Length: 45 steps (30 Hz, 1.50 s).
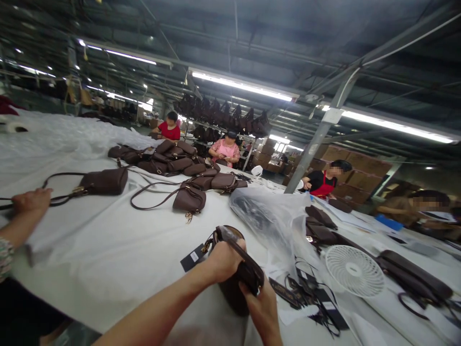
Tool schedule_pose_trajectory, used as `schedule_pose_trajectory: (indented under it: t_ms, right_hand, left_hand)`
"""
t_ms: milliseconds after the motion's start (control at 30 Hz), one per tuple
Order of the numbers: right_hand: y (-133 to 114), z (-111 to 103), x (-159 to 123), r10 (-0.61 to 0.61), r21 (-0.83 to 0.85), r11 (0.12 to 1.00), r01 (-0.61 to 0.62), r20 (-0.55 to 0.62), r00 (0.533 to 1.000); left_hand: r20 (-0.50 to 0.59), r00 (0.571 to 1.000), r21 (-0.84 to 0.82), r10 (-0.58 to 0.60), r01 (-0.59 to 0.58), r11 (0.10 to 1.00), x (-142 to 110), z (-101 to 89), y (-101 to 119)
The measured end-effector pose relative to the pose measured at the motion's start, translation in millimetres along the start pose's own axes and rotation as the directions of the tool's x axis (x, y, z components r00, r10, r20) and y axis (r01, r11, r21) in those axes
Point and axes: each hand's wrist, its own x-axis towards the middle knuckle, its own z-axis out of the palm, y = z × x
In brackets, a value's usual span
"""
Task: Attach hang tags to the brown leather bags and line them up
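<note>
A dark brown handbag [232,293] is tilted over the white-covered table in front of me. My left hand [225,259] is closed at its opening, with the fingertips partly hidden. From the lower right, my right hand [261,305] grips the bag's side near the zipped edge, thumb on the outside. A black tag [192,257] and gold-coloured hardware hang off the bag's left side. Just beyond lies another brown handbag [189,198] with its strap looped to the left.
At the left a co-worker's hand [32,201] holds the strap of a brown bag [104,182]. A bag pile [173,158] lies behind. Clear plastic [266,216], black tags [329,307] and a white fan [355,270] are on the right, near a metal post [311,144].
</note>
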Motion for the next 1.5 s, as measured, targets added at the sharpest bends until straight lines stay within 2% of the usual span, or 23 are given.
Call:
schedule_pose_trajectory:
  t_ms: [100,233,333,400,433,500,533,600,667,733,833,1000,1100,1233,1333,1400,1500]
  right_hand:
    - [-4,-6,6,-0.026,0.021,0.999,0.025,0.032,0.999]
    - [0,-12,8,-0.022,0.001,1.0,0.022,0.054,0.998]
    - [8,-16,5,-0.023,-0.047,0.999,0.025,0.052,0.998]
    - [15,-19,0,-0.033,-0.097,0.995,0.03,-0.031,0.999]
    - [18,-22,-3,-0.064,-0.143,0.989,0.047,-0.114,0.991]
    - [21,-26,-10,-0.187,-0.282,0.954,0.1,-0.303,0.934]
    - [21,-27,-14,-0.269,-0.355,0.924,0.14,-0.346,0.899]
    - [16,-27,-20,-0.417,-0.453,0.85,0.269,-0.269,0.868]
    - [8,-24,-21,-0.484,-0.493,0.792,0.361,-0.145,0.863]
    - [0,-21,-16,-0.467,-0.559,0.758,0.336,-0.105,0.878]
    - [-6,-22,-1,-0.38,-0.691,0.688,0.222,-0.083,0.921]
    - [-8,-30,24,-0.299,-0.796,0.57,0.205,0.032,0.954]
    - [-18,-33,34,-0.278,-0.827,0.513,0.228,0.091,0.956]
    - [-28,-35,44,-0.281,-0.807,0.504,0.308,0.184,0.942]
    - [-23,-43,46,-0.272,-0.773,0.533,0.344,0.228,0.935]
    - [-16,-54,48,-0.25,-0.743,0.56,0.367,0.271,0.93]
    - [-13,-79,53,-0.239,-0.685,0.59,0.428,0.358,0.903]
  left_hand:
    - [-0.055,0.998,0.08,-0.041,0.046,0.996,6,-6.7,2]
    - [-0.097,0.994,0.16,-0.042,0.057,0.986,11,-3.3,4]
    - [-0.116,0.992,0.082,-0.044,0.053,0.995,12,5.3,9]
    - [-0.121,0.988,-0.015,-0.098,0.097,0.995,13,12.5,13]
    - [-0.112,0.985,-0.045,-0.128,0.124,0.991,14,16.1,16]
    - [-0.086,0.981,-0.045,-0.174,0.171,0.984,17,22.9,21]
    - [-0.075,0.98,-0.021,-0.184,0.183,0.983,19,25.6,24]
    - [-0.052,0.981,0.018,-0.189,0.19,0.982,21,28.9,28]
    - [-0.026,0.985,0.028,-0.172,0.173,0.985,23,29.3,31]
    - [-0.021,0.991,0.022,-0.134,0.135,0.991,22,27.7,31]
    - [-0.049,0.998,0.078,-0.05,0.054,0.995,21,25.2,30]
    - [-0.055,0.992,0.211,0.111,-0.097,0.973,29,27.5,25]
    - [-0.149,0.974,0.264,0.172,-0.128,0.956,35,29.3,17]
    - [-0.34,0.913,0.321,0.224,-0.11,0.941,33,30.1,-2]
    - [-0.443,0.888,0.301,0.121,0.02,0.953,29,26.2,-14]
    - [-0.48,0.875,0.266,0.059,0.081,0.961,25,19.5,-17]
    - [-0.515,0.855,0.204,0.052,0.064,0.977,18,4.6,-15]
